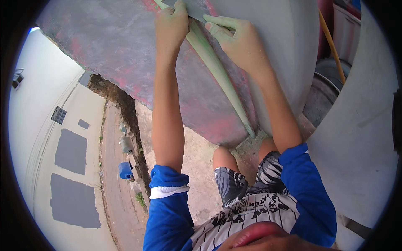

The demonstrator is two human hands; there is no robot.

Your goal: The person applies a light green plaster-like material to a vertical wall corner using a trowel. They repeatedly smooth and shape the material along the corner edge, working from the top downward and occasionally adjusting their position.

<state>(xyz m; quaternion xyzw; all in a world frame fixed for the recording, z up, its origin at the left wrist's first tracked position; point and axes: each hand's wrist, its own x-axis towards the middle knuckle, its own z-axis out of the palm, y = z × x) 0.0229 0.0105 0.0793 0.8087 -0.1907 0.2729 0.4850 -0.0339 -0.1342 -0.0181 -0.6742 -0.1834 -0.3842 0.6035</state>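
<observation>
A thin grey sheet, apparently sandpaper point(193, 10), lies across a pale green rounded strip point(211, 58) near the top edge of the view. The strip runs slantwise down a grey and reddish wall. My left hand point(172, 23) is closed on the sheet's left side, thumb on top. On the other side, my right hand point(238, 39) pinches the sheet's right edge between thumb and index finger, its other fingers curled. Pale green dust covers the fingers of both hands. The underside of the sheet is hidden.
A smooth pale grey curved surface point(276, 29) adjoins the wall on the right. Beyond it are a round dark container point(320, 98) and a yellow-brown pole point(331, 44). The ledge drops on the left toward a lane with a blue container point(124, 170). My knees are close to the strip's lower end.
</observation>
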